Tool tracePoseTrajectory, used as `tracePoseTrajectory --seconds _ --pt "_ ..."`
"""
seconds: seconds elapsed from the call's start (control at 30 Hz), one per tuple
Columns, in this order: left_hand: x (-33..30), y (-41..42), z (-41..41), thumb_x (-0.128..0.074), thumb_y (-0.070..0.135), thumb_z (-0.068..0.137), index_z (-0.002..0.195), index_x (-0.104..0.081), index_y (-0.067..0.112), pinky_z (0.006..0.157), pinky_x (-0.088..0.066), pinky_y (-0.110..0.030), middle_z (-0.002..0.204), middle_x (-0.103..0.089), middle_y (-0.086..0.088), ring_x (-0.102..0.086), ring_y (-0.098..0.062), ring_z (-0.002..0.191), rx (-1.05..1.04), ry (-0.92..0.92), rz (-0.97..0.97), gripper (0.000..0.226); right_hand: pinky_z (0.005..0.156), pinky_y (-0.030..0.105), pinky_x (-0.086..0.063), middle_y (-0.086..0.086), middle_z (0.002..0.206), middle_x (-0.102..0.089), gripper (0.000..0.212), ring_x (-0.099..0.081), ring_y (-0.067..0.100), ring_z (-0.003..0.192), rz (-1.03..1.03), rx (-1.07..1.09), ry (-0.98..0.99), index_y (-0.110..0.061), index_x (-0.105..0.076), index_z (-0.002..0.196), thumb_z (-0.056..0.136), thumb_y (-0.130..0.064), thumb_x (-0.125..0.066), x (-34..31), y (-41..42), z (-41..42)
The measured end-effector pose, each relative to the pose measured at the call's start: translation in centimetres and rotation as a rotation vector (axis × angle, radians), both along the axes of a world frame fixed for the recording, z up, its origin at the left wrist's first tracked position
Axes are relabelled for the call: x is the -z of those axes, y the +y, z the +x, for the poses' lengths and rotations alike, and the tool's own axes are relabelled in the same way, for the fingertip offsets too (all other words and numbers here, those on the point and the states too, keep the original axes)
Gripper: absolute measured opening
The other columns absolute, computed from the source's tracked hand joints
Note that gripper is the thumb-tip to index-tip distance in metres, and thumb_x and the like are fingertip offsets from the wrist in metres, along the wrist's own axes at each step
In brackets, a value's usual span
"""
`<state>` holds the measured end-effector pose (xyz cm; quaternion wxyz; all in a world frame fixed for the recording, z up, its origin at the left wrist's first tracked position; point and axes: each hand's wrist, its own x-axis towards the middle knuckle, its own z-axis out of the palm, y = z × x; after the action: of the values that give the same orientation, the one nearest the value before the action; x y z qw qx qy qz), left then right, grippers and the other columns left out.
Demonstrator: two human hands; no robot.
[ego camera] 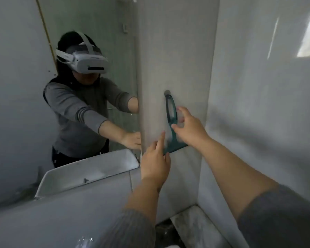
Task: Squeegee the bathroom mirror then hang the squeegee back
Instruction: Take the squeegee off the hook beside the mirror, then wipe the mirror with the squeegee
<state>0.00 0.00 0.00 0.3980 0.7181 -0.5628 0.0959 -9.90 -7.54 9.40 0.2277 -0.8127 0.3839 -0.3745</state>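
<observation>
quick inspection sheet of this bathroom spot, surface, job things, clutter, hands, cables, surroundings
surface: pale wall panel beside the mirror, bare apart from the hook.
job's things: teal squeegee hangs by its handle loop on the hook; mirror on the left.
clutter: nothing seen.
grippers: right hand open, fingers at the squeegee handle; left hand open, by the blade.
cables: nothing seen.
surroundings: white basin below the mirror, glossy wall on the right.

The room is dim and grey, with soft daylight glaring as a pale patch on the glossy right wall point(308, 34). Wide-angle distortion bends the mirror point(89, 33) edge and walls. The hands point(188, 126) look soft with blur and cast faint shadows.
</observation>
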Motion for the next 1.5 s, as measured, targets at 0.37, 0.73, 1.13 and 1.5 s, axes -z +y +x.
tracePoseTrajectory --seconds 0.37,0.73,1.13,1.5 --pt "3.7 -6.7 -2.4 -0.073 0.014 0.08 0.139 -0.046 0.018 0.058 -0.052 -0.036 0.082 -0.068 -0.004 -0.063 -0.024 0.073 -0.083 -0.026 -0.337 0.065 0.097 0.025 -0.049 -0.003 0.132 -0.057 0.075 -0.057 0.014 0.11 -0.169 -0.113 -0.312 -0.033 -0.038 0.142 0.081 -0.01 -0.075 0.1 -3.7 2.1" --pt "1.4 -5.6 -5.0 -0.062 0.043 0.084 0.128 -0.058 0.03 0.083 -0.035 -0.036 0.085 -0.069 0.006 -0.061 -0.012 0.072 -0.243 -0.109 -0.502 0.045 0.056 0.008 -0.044 -0.008 0.069 -0.05 0.066 -0.053 0.004 0.062 -0.138 0.059 -0.312 -0.033 -0.042 0.138 0.082 -0.022 -0.074 -3.2 -2.8 -0.6" --pt "-2.7 1.8 -2.5 -0.066 0.039 0.081 0.118 -0.066 0.029 0.086 -0.037 -0.039 0.075 -0.065 0.01 -0.057 -0.012 0.061 -0.213 -0.229 -0.373 0.038 0.102 0.043 -0.044 0.012 0.148 -0.035 0.079 -0.045 0.03 0.128 -0.183 0.089 -0.022 -0.024 -0.013 0.151 0.09 -0.035 -0.062 -4.3 2.3 -1.7" --pt "-12.8 17.8 7.3 -0.067 0.037 0.078 0.113 -0.069 0.032 0.092 -0.032 -0.039 0.076 -0.066 0.01 -0.064 -0.015 0.07 -0.346 -0.587 -0.311 0.035 0.106 0.075 -0.01 0.007 0.128 -0.063 0.046 -0.047 0.03 0.133 -1.087 -0.13 0.353 -0.025 -0.066 0.116 0.072 -0.022 -0.08 -11.3 12.9 2.8"
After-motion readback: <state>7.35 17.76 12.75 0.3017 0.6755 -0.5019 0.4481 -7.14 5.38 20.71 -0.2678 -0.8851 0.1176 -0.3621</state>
